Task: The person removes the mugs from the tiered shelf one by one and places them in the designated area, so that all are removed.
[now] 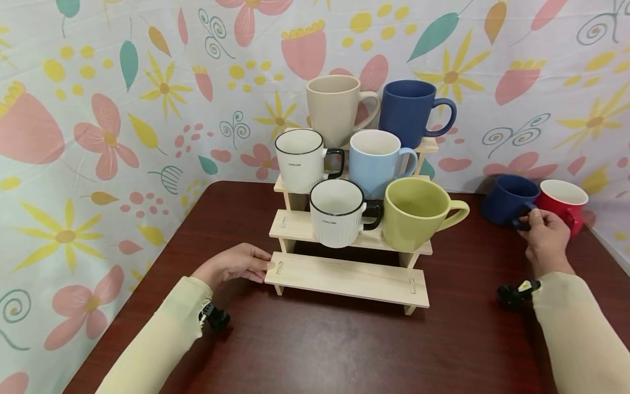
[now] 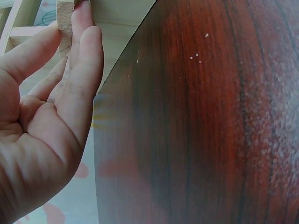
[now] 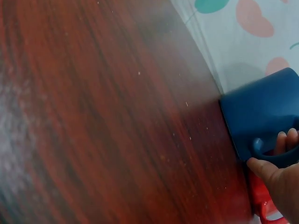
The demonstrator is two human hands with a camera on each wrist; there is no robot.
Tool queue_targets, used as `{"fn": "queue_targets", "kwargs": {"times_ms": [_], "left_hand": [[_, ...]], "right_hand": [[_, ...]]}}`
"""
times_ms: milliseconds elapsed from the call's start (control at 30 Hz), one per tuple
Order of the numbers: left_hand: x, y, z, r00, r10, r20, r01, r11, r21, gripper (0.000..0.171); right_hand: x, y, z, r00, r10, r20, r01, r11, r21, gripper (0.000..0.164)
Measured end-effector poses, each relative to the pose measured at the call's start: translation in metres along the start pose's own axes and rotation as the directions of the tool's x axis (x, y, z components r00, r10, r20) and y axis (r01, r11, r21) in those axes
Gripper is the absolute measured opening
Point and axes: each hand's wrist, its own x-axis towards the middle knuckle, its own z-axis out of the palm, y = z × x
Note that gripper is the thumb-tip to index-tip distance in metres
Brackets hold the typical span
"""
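My left hand [image 1: 239, 264] grips the left end of the bottom shelf of a wooden tiered stand [image 1: 344, 276]. In the left wrist view the thumb and fingers [image 2: 88, 56] pinch the board's end [image 2: 65, 28] from both sides. Far to the right, my right hand [image 1: 548, 238] holds the handle of a dark blue mug [image 1: 509, 200] that stands upright on the table. Its fingers pass through the handle [image 3: 280, 157] in the right wrist view. A red mug [image 1: 563, 200] with a white inside stands right beside the blue one, partly behind the hand.
Higher tiers bear a beige mug [image 1: 334, 109], another dark blue mug [image 1: 408, 112], a light blue mug [image 1: 374, 164], a green mug [image 1: 415, 213] and two white mugs with black rims, one ribbed mug [image 1: 337, 213] in front. A flowered cloth [image 1: 162, 137] hangs behind the dark wooden table [image 1: 315, 345].
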Motion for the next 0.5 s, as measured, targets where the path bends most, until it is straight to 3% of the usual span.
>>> {"fn": "queue_targets", "kwargs": {"times_ms": [233, 500], "left_hand": [[-0.001, 0.002, 0.002, 1.0, 0.003, -0.006, -0.003, 1.0, -0.002, 0.047], [-0.002, -0.001, 0.001, 1.0, 0.009, -0.015, -0.009, 1.0, -0.002, 0.047]], "right_hand": [[-0.002, -0.004, -0.008, 0.998, 0.041, 0.045, -0.039, 0.999, -0.032, 0.024], [0.001, -0.009, -0.015, 0.98, 0.1, 0.173, -0.083, 0.991, -0.103, 0.016]]}}
